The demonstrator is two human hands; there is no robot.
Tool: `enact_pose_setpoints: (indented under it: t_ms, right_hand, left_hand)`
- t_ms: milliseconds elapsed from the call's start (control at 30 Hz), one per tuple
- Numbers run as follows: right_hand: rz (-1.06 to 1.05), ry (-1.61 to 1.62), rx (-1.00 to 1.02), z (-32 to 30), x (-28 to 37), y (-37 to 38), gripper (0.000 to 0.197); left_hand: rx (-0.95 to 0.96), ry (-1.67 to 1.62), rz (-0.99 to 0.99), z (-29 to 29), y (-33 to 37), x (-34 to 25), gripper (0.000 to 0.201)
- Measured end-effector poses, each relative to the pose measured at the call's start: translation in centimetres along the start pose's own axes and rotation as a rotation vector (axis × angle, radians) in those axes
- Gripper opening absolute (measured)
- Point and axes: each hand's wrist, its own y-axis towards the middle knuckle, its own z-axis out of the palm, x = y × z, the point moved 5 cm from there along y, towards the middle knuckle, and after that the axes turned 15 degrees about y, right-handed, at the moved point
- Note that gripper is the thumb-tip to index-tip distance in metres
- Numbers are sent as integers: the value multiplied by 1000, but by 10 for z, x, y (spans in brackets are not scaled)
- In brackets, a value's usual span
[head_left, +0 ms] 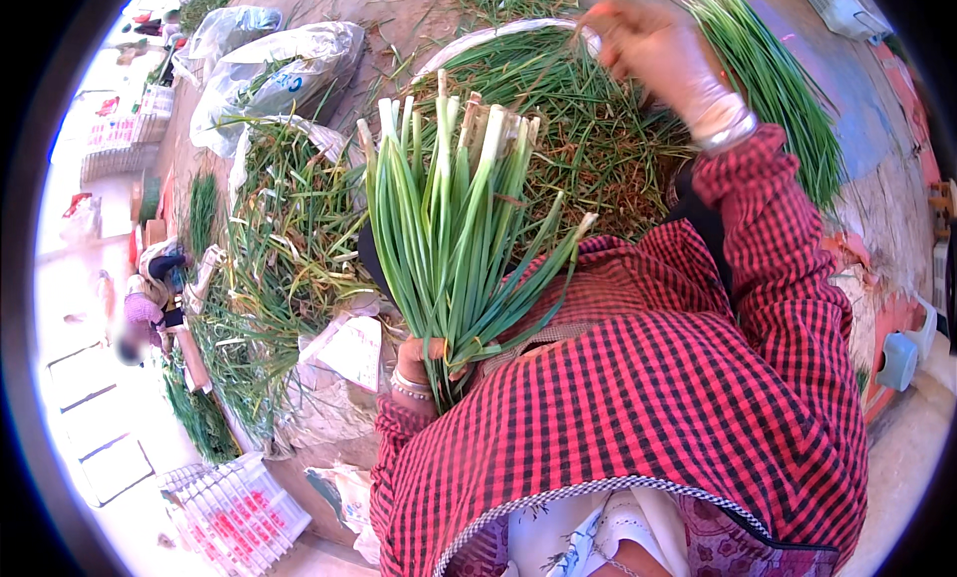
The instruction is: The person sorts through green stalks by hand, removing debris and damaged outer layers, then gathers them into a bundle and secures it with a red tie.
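The bunch of green onions (454, 228) stands upright in front of the person, white cut ends up, green leaves gathered below. It looks light and limp, easily bruised, best gripped low where the leaves bundle. The left hand (419, 368) has its fingers clamped around that gathered base. The right hand (663, 54), gloved, reaches over the basin (469, 39) heaped with more greens; whether its fingers are apart or together cannot be told. Plastic bags (269, 74) lie beyond.

An open-air produce yard — heaped green onions (558, 129); plastic sacks (269, 74); crates (239, 512) on bare ground.
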Motion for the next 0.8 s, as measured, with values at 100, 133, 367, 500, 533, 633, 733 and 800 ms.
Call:
enact_pose_setpoints:
  t_ms: [100,133,367,500,533,633,733,800]
  right_hand:
    - [1,95,-207,-43,-21,9,14]
    - [26,137,-246,-44,-13,5,12]
    - [-69,-167,615,101,14,-72,30]
    - [343,208,545,117,-15,-81,23]
    - [406,366,507,111,-12,-80,20]
    - [222,459,338,66,-14,-50,21]
    - [13,318,25,-6,-32,-15,18]
    - [0,113,54,-4,-47,-18,26]
  left_hand:
    - [-45,19,-29,-8,-3,2,47]
    - [-69,14,-33,-10,-4,3,47]
    - [-193,201,4,30,14,-18,42]
    - [-231,338,6,37,18,-23,42]
    - [-245,363,3,38,15,-23,42]
    - [-155,132,7,8,8,-3,46]
    - [-115,30,43,-7,16,4,54]
    - [-109,-43,83,-3,20,1,54]
